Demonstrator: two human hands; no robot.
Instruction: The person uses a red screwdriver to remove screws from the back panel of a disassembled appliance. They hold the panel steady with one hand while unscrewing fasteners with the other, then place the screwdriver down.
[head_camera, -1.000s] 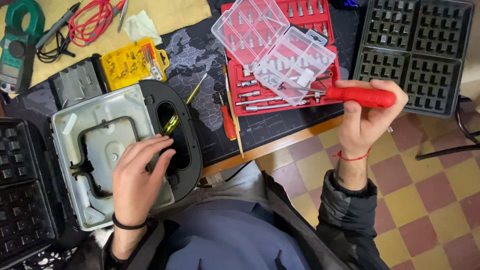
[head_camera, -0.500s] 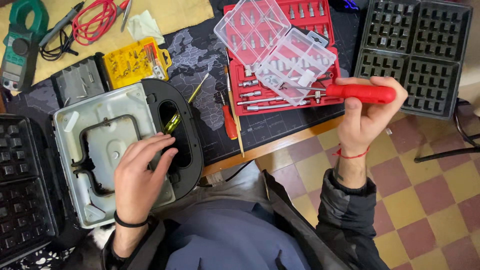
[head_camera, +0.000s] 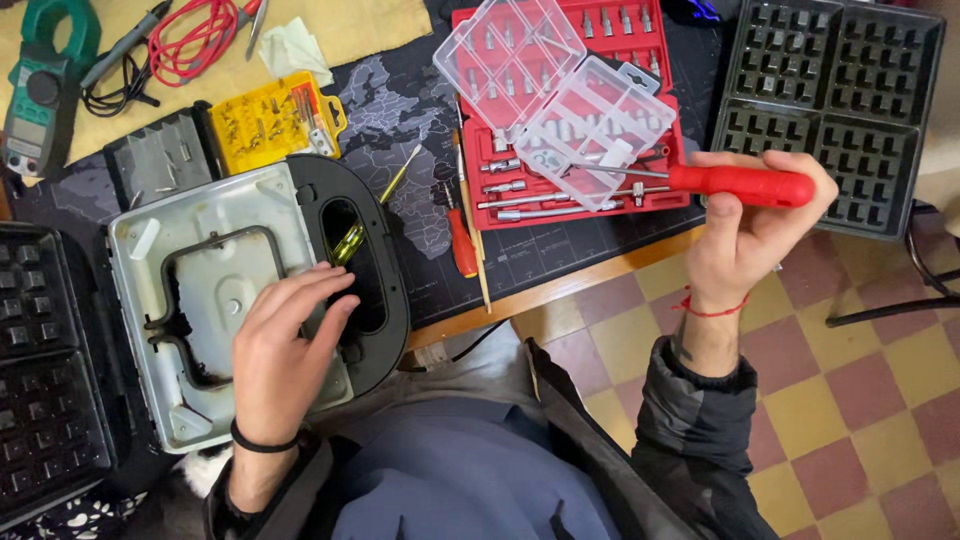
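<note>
desk mat (head_camera: 560, 250) | right fingers (head_camera: 725, 215) wrap red screwdriver (head_camera: 740, 185) | left fingers (head_camera: 310, 300) rest on metal plate (head_camera: 215, 290)

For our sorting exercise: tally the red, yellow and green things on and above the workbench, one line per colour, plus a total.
Red: 4, the screwdriver held in the right hand, socket case, test leads, small screwdriver.
Yellow: 1, the bit box.
Green: 1, the clamp meter.
Total: 6
</note>
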